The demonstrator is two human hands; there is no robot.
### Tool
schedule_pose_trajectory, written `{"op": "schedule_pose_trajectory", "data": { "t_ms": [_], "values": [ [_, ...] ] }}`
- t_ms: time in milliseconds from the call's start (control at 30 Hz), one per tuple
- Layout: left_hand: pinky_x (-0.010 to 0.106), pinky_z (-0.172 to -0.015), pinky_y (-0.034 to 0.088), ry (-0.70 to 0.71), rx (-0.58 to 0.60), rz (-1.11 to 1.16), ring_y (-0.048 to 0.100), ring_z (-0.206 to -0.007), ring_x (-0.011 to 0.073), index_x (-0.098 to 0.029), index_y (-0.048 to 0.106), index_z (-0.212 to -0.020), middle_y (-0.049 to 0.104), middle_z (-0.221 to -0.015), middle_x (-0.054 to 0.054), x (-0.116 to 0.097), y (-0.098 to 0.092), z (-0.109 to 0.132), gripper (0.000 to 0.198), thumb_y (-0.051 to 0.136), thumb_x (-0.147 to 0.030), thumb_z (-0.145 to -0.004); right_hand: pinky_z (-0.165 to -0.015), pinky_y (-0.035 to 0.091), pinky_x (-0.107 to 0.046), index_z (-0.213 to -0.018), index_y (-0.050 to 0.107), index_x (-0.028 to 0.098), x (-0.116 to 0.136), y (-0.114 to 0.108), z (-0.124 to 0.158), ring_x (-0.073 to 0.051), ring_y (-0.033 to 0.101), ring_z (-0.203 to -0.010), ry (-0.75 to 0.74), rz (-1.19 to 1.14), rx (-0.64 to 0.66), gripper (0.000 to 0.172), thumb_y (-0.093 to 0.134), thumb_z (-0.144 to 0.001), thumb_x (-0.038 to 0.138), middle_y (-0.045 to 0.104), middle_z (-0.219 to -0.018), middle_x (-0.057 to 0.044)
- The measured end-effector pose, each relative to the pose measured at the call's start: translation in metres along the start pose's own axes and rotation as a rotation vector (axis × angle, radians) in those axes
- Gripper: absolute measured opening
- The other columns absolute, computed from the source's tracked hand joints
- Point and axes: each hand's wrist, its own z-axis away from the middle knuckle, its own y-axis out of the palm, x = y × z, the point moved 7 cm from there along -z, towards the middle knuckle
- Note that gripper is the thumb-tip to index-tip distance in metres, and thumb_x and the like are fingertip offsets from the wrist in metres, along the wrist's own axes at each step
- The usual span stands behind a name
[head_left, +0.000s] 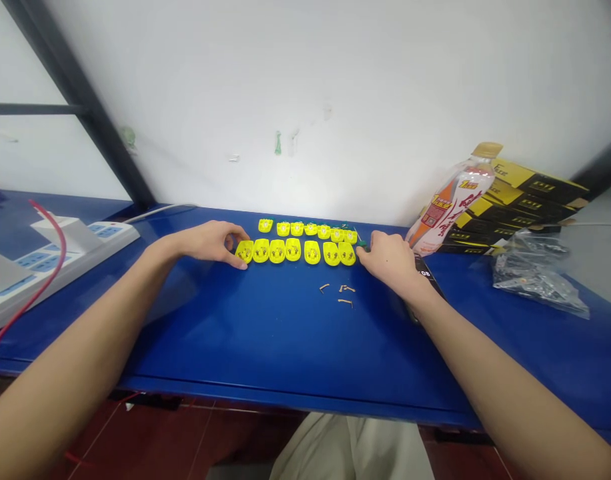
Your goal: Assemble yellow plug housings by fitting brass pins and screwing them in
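Closest to me, my forearms run out over the blue tabletop [265,347]. Just short of my right hand [389,259], and to its left, a few small metal pins [341,293] lie loose on the tabletop. A dark flat object [427,275] sits under my right wrist.

My left hand [213,241] rests palm down with its fingers [239,235] half curled. Thumb and forefinger sit on either side of the leftmost piece in the near row of yellow shells [295,251], touching it; I cannot tell whether they truly pinch it. My right hand's fingers are curled at the row's other end, with something small and green [361,245] at their tips. I cannot tell if they grip it. The row lies on the tabletop, stretched between my two hands.

Just beyond it runs a far row of yellow shells [308,229], smaller-looking and near the wall [305,100].

Beyond my right hand a plastic bottle [450,200] leans against yellow-and-black boxes [520,200], with a clear bag of dark parts [535,273] farther right. Well to the left of my left hand lie white power strips [60,250], with a red cable [45,267] across them.
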Motion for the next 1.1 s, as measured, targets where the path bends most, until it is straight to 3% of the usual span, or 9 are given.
{"op": "schedule_pose_trajectory", "data": {
  "t_ms": [267,433,600,733,833,1000,1100],
  "values": [
    [0.031,-0.079,0.049,0.007,0.007,0.006,0.066,-0.094,0.0269,-0.018,0.06,-0.133,0.07,-0.108,0.01,-0.001,-0.001,0.003,0.093,0.072,-0.071,-0.059,-0.072,0.051,-0.049,-0.101,0.066,0.009,0.01,-0.017,0.007,-0.041,0.069,-0.089,-0.071,-0.008,-0.074,0.036,0.046,-0.09,0.038,0.07,-0.094,-0.024],
    [0.033,-0.081,0.05,-0.021,0.048,0.029,0.065,-0.101,0.0291,-0.02,0.05,-0.143,0.068,-0.119,0.011,-0.005,0.001,0.006,0.103,0.072,-0.074,-0.058,-0.091,0.049,-0.047,-0.108,0.064,0.014,0.041,-0.021,0.019,-0.034,0.063,-0.106,-0.476,-0.208,-0.118,0.032,0.053,-0.089,0.038,0.07,-0.108,-0.018],
    [0.035,-0.086,0.051,0.013,-0.005,0.06,0.063,-0.107,0.03,-0.021,0.044,-0.147,0.064,-0.127,0.012,-0.004,-0.001,0.006,0.108,0.074,-0.073,-0.057,-0.108,0.042,-0.045,-0.136,0.052,0.013,0.056,0.001,0.028,-0.031,0.053,-0.128,-0.709,-0.284,-0.002,0.054,0.06,-0.087,0.034,0.06,-0.137,-0.015],
    [0.036,-0.089,0.052,0.057,-0.102,0.062,0.06,-0.115,0.0304,-0.023,0.047,-0.143,0.06,-0.134,0.012,-0.006,-0.008,0.006,0.101,0.073,-0.072,-0.059,-0.112,0.038,-0.048,-0.134,0.052,0.016,0.059,0.007,0.028,-0.03,0.049,-0.133,-0.754,-0.318,0.018,0.049,0.058,-0.087,0.025,0.059,-0.138,-0.014],
    [0.036,-0.089,0.052,0.085,-0.175,0.068,0.061,-0.114,0.0302,-0.022,0.051,-0.14,0.061,-0.133,0.011,-0.01,-0.013,0.007,0.097,0.073,-0.072,-0.06,-0.114,0.035,-0.049,-0.13,0.055,0.017,0.06,0.006,0.028,-0.029,0.048,-0.134,-0.77,-0.33,0.011,0.045,0.059,-0.087,0.027,0.061,-0.134,-0.013],
    [0.035,-0.086,0.053,0.14,-0.266,0.064,0.063,-0.108,0.0287,-0.022,0.054,-0.136,0.063,-0.127,0.01,-0.02,-0.018,0.009,0.091,0.072,-0.074,-0.063,-0.119,0.026,-0.053,-0.137,0.051,0.012,0.06,0.008,0.028,-0.033,0.036,-0.143,-0.757,-0.308,0.034,0.058,0.062,-0.085,0.033,0.05,-0.147,-0.017],
    [0.035,-0.087,0.053,0.164,-0.286,0.064,0.064,-0.106,0.0283,-0.021,0.056,-0.132,0.064,-0.125,0.01,-0.027,-0.02,0.011,0.087,0.071,-0.074,-0.065,-0.12,0.023,-0.053,-0.137,0.051,0.011,0.061,0.008,0.029,-0.032,0.041,-0.139,-0.772,-0.297,0.068,0.056,0.06,-0.087,0.033,0.056,-0.142,-0.016]
  ]
}}
